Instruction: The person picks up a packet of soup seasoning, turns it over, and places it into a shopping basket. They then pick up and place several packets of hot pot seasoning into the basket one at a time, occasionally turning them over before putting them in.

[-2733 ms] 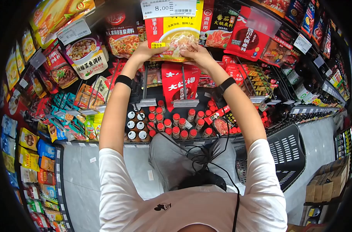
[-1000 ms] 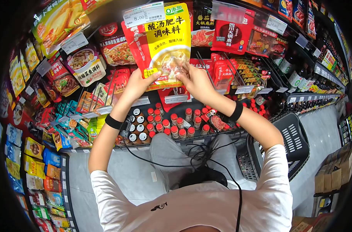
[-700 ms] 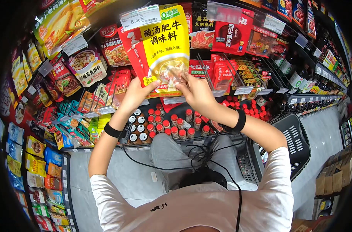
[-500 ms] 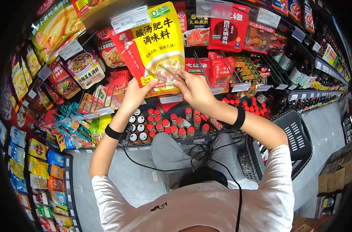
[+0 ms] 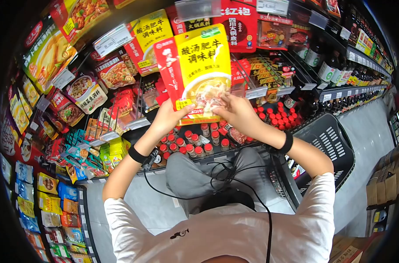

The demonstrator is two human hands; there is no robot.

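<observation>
A yellow and red seasoning packet (image 5: 203, 70), with a bowl of sliced meat in soup printed on its front, is held up before the shelves. My left hand (image 5: 172, 117) grips its lower left corner, thumb on the front. At the lower right, my right hand (image 5: 238, 113) pinches the edge with the thumb across the printed bowl. The fingers behind the packet are hidden. A matching yellow and red packet (image 5: 150, 39) hangs on the rack just behind and to the left. Below the held packet stand several red-capped jars (image 5: 195, 142).
A dark plastic basket (image 5: 329, 149) stands on the floor at my right, near my knee. Black cables (image 5: 228, 175) lie across my lap. Cardboard boxes (image 5: 386, 186) are stacked at far right. Dark bottles (image 5: 315, 55) line the right shelves, and small bags (image 5: 48, 182) fill the left rack.
Both hands have brought the packet away from the rack, slightly down and to the right. The matching packet behind it now shows. The camera view has shifted a little.
</observation>
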